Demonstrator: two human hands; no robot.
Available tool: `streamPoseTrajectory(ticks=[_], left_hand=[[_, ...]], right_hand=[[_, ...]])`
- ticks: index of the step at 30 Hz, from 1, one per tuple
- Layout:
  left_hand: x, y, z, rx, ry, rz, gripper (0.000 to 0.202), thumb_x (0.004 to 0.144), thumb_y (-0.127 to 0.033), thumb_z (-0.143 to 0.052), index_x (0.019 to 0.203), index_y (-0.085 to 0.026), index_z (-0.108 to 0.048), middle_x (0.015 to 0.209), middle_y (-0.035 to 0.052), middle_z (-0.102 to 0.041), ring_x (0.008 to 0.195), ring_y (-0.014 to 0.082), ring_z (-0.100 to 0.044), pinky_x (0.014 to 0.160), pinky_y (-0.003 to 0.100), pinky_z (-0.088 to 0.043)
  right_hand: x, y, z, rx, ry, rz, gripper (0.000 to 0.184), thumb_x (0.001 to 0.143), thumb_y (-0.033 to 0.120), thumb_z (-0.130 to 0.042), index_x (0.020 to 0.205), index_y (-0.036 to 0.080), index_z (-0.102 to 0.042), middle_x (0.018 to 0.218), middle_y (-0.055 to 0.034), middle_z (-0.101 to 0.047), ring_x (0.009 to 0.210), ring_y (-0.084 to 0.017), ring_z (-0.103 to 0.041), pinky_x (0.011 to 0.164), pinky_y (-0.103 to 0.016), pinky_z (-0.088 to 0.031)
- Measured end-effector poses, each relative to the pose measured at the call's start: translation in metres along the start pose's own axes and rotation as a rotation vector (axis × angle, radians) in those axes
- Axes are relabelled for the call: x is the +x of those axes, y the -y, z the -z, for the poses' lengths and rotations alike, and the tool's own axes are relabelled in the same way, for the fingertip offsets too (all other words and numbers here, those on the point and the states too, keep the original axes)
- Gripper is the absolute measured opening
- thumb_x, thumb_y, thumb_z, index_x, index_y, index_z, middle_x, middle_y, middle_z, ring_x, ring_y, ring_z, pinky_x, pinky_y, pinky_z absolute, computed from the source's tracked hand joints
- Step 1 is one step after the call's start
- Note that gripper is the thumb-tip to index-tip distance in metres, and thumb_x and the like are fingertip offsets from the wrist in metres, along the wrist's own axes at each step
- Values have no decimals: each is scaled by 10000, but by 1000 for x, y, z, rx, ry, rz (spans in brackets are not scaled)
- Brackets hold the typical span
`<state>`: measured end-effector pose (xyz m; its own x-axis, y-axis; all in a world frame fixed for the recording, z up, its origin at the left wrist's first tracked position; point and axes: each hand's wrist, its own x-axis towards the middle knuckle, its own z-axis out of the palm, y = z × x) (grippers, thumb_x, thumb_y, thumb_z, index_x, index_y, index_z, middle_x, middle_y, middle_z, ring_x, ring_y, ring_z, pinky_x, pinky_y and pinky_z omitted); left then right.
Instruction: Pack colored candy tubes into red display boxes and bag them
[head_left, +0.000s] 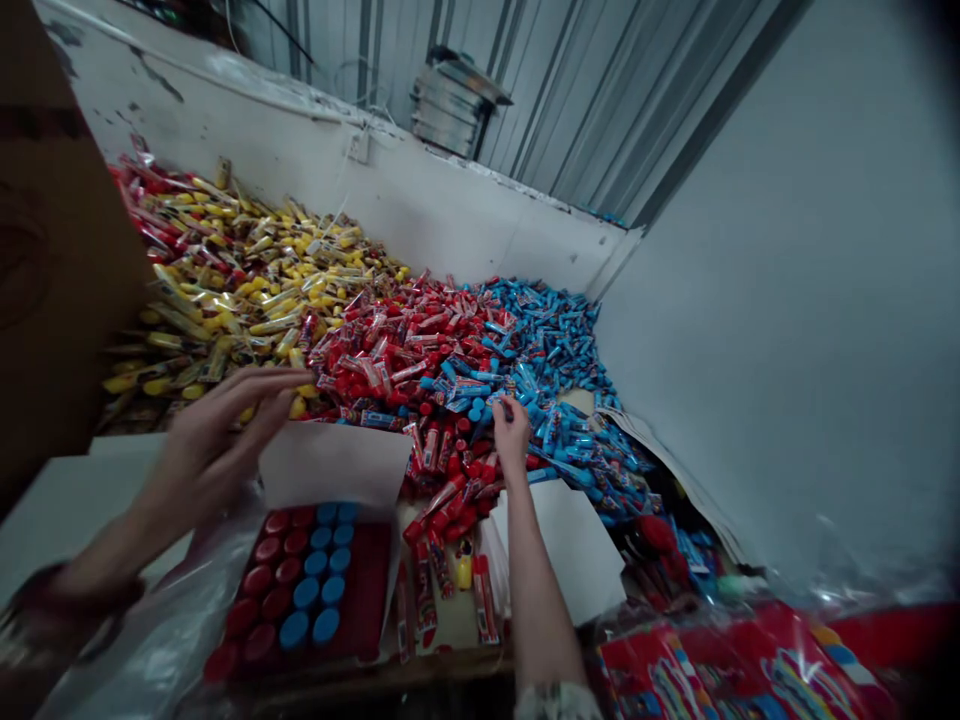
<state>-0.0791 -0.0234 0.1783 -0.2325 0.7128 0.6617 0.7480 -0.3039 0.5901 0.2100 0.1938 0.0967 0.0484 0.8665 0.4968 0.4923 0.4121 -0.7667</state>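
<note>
Three heaps of wrapped candy tubes fill the bin: yellow ones (247, 280) at the left, red ones (397, 350) in the middle and blue ones (547, 350) at the right. My left hand (221, 435) spreads its fingers over the edge of the yellow heap, holding nothing I can see. My right hand (512, 435) pinches a blue-wrapped tube (504, 409) at the meeting of the red and blue heaps. Between my hands, an open box (300, 590) holds upright tubes in rows, showing red and blue caps. Its white lid flap (334, 465) stands behind them.
Loose red tubes (442, 510) lie beside the box. A white card (574, 550) lies under my right forearm. Red printed packaging (735, 670) sits at the lower right, and plastic sheeting (150, 640) at the lower left. White walls and a brown carton (52, 250) border the heaps.
</note>
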Motion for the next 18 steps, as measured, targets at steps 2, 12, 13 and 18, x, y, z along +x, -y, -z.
streamPoseTrajectory(ticks=[2, 12, 13, 18], left_hand=[[34, -16, -18, -9, 181, -136, 353, 931, -419, -431, 1147, -210, -616, 1142, 14, -626, 1030, 177, -592, 916, 295, -467], [3, -1, -19, 113, 191, -116, 389, 936, -383, -476, 1243, -152, -530, 1269, 75, -553, 1191, 187, -506, 1031, 353, -405], [-3, 3, -12, 152, 148, -88, 468, 918, -428, -498, 1292, -147, -477, 1320, 87, -513, 1239, 209, -463, 1065, 395, -372], [-22, 27, 10, 87, -130, 4, 818, 847, -607, -510, 1430, -146, -168, 1484, 132, -270, 1355, 244, -308, 1134, 425, -269]], right_hand=[[18, 5, -19, -159, 106, 143, 431, 833, 453, -513, 1111, 153, -648, 1188, -147, -579, 1153, -238, -492, 1021, -432, -360], [3, -30, -50, -594, 504, 252, 431, 911, 497, -451, 1228, 245, -600, 1503, -83, -301, 1391, -320, -209, 1064, -676, -25], [1, -32, -45, -587, 488, 265, 448, 913, 484, -454, 1275, 244, -560, 1508, -90, -289, 1398, -316, -196, 1064, -676, -22], [-20, 2, -17, -303, 388, 336, 487, 889, 437, -494, 1319, 209, -511, 1439, -128, -395, 1369, -276, -289, 1111, -581, -129]])
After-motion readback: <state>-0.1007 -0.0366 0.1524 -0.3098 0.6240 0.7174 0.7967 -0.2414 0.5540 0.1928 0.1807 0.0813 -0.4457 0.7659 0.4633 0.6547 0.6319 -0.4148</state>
